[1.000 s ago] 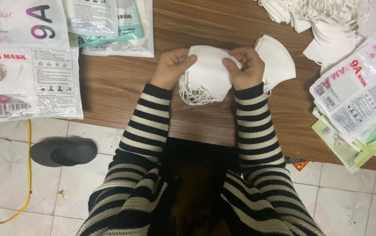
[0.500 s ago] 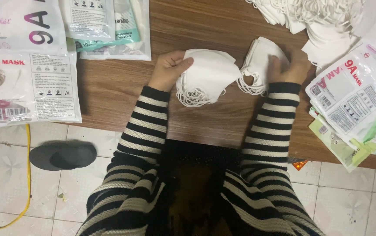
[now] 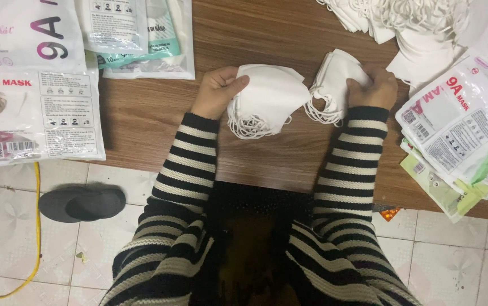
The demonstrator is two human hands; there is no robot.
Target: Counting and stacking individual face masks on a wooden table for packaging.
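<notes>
The left hand (image 3: 217,90) grips one stack of white masks (image 3: 266,99). The right hand (image 3: 371,85), which shared it a second ago, now grasps a second stack (image 3: 334,79) beside it, so the masks are split in two.

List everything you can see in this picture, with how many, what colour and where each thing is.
stack of folded masks: one, white, table centre, under the left hand
second stack of masks: one, white, just to its right, under the right hand
loose mask pile: count unclear, white, top right of table
flat mask packets: several, white with printing, left edge of table
teal-printed packets: at least two, top left of centre
packets at right: several, white and green, right edge
table: one, brown wood
slippers: dark grey, tiled floor at left
cable: one, yellow, floor at far left
left hand: grips the centre stack
right hand: grips the second stack
sleeves: two, black and white stripes
</notes>
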